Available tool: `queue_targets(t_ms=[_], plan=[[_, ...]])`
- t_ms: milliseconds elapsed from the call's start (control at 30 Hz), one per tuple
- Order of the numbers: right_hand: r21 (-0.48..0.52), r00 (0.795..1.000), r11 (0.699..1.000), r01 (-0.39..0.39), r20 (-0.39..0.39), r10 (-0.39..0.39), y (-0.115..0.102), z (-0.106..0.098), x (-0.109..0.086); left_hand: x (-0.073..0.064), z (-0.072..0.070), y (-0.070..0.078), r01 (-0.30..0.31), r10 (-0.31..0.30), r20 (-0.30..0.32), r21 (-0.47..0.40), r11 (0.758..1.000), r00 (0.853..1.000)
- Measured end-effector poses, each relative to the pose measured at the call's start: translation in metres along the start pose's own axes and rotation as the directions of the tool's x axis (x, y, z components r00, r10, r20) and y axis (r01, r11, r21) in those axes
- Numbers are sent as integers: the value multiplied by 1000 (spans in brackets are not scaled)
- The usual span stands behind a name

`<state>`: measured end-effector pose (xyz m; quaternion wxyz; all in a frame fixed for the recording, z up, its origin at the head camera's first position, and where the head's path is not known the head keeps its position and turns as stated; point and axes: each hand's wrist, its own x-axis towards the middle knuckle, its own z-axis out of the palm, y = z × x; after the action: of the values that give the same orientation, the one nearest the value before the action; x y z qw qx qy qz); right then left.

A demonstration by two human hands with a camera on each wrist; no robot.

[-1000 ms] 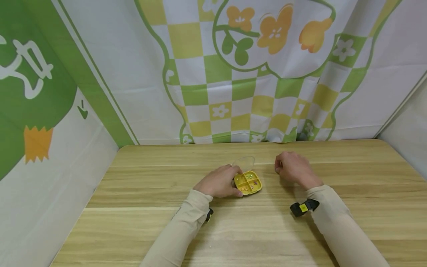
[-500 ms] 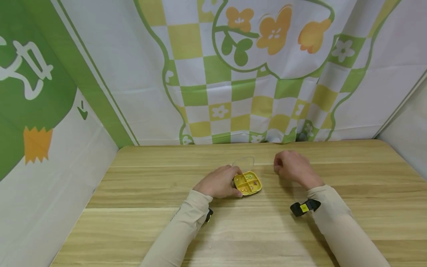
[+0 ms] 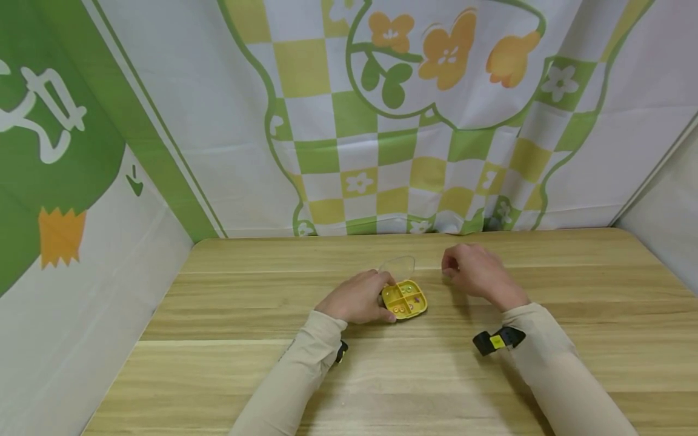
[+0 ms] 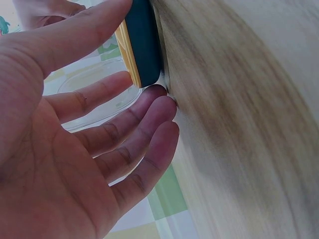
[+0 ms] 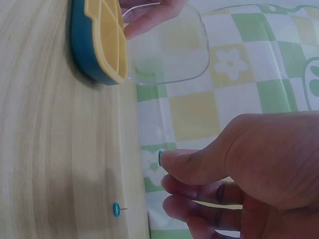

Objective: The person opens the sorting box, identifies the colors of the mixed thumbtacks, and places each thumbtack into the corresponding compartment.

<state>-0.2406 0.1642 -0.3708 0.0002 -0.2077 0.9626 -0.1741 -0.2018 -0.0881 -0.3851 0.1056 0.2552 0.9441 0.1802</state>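
Observation:
My left hand (image 3: pixel 357 298) pinches the left side of a small yellow four-compartment case (image 3: pixel 405 298) between thumb and index finger. Its outer shell is dark teal (image 5: pixel 84 50) in the right wrist view, and the clear lid (image 5: pixel 172 50) stands raised at the back. Several tiny coloured studs lie in the compartments. To the right of the case, my right hand (image 3: pixel 480 275) is raised above the table. In the right wrist view its thumb and index finger pinch a tiny teal piece (image 5: pixel 160 158), mostly hidden. A teal stud (image 5: pixel 116 209) lies on the table with its thin pin sticking up.
Wood-grain table (image 3: pixel 229 363) spreads around both hands. A checkered curtain (image 3: pixel 392 151) hangs along the back edge, and pale cloth walls stand at both sides. Dark straps are on both wrists.
My right hand has shifted slightly left, closer to the case. The left hand and the case stay in place.

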Motion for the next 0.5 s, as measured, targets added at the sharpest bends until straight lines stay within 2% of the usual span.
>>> queue_targets(t_ms=[500], plan=[[49,999,998,42,0,-42,-7,-2,1,1,0,0,1,-1,-6,-11,1000,1000]])
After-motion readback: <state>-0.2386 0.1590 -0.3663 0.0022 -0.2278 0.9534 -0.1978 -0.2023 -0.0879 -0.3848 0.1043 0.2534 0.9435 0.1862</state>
